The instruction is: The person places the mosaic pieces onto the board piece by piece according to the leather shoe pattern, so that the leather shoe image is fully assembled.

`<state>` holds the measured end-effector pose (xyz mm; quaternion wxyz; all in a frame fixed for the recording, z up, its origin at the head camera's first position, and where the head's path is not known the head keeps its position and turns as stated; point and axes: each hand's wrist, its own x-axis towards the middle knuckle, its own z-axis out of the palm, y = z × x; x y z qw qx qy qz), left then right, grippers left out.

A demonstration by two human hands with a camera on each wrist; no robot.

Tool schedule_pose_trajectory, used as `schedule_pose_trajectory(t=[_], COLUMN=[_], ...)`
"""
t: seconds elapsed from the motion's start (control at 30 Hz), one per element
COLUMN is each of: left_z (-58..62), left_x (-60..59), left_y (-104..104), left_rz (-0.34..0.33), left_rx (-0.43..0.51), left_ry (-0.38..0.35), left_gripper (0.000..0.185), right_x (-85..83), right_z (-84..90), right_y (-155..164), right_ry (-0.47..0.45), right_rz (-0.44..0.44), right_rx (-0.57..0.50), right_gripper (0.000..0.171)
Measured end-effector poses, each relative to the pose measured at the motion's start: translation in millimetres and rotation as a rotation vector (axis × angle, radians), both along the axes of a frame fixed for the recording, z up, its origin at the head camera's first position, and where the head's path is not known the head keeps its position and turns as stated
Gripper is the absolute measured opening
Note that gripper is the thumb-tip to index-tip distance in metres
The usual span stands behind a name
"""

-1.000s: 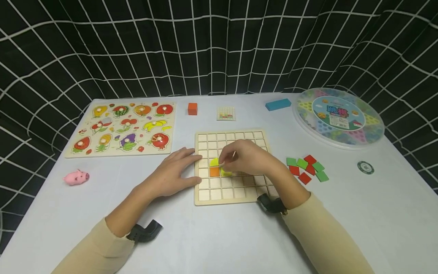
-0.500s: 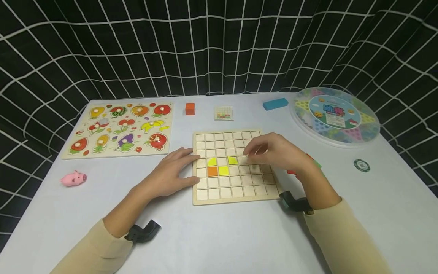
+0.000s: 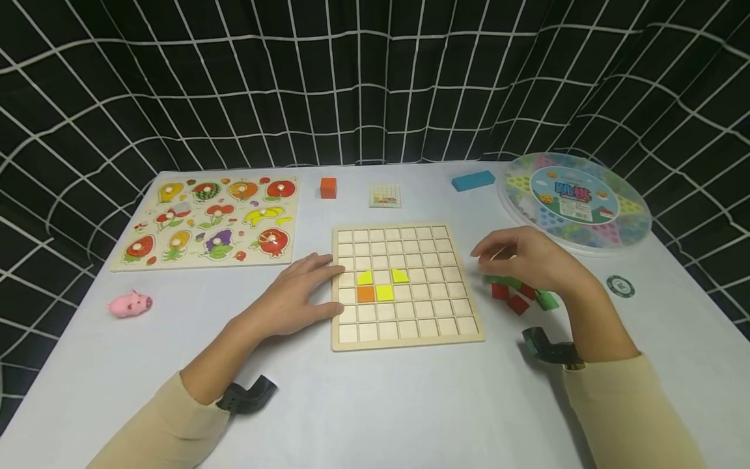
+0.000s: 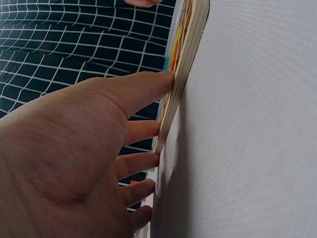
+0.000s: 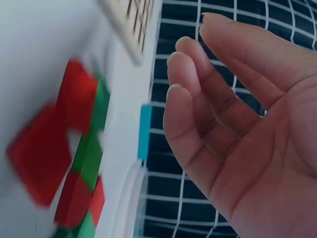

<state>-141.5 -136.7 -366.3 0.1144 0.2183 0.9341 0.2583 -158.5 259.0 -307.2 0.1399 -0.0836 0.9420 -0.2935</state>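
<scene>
Since a second ago the right hand [image 3: 530,260] has left the wooden grid board [image 3: 404,335] and moved right to hover over the pile of red and green tiles [image 3: 518,296], leaving two yellow quarter-round pieces [image 3: 382,277], a yellow square [image 3: 384,293] and an orange square [image 3: 366,294] seated in the board's cells.

From the head view, the right hand holds nothing, its fingers loosely bent above the tiles, which lie on the tabletop [image 3: 375,404] just beside the board's right edge. The left hand [image 3: 295,296] lies flat, fingers straight, pressing against the board's left edge. A fruit puzzle [image 3: 211,221], a pink pig [image 3: 130,303], an orange cube [image 3: 329,187], a blue block [image 3: 473,180] and a round game case [image 3: 577,198] sit farther off.

The left wrist view shows the left hand's fingertips [image 4: 161,79] touching the board's side [image 4: 190,49].

The right wrist view shows the right hand's fingers [image 5: 198,99] relaxed and apart, empty, above the blurred red and green tiles [image 5: 74,148].
</scene>
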Motion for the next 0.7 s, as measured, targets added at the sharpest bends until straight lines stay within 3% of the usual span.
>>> schedule_pose_trajectory(t=[0.47, 0.7], left_z=[-2.7, -0.2], left_x=[0.3, 0.8], left_y=[-1, 1], left_rz=[-0.004, 0.011], left_rx=[0.002, -0.003], left_ry=[0.004, -0.006], left_gripper=[0.068, 0.069], right_x=[-6.4, -7.8], right_z=[-16.9, -19.5], right_y=[23, 19], right_ry=[-0.130, -0.111], right_rz=[-0.062, -0.054], right_rx=[0.120, 0.137], right_gripper=[0.034, 0.025])
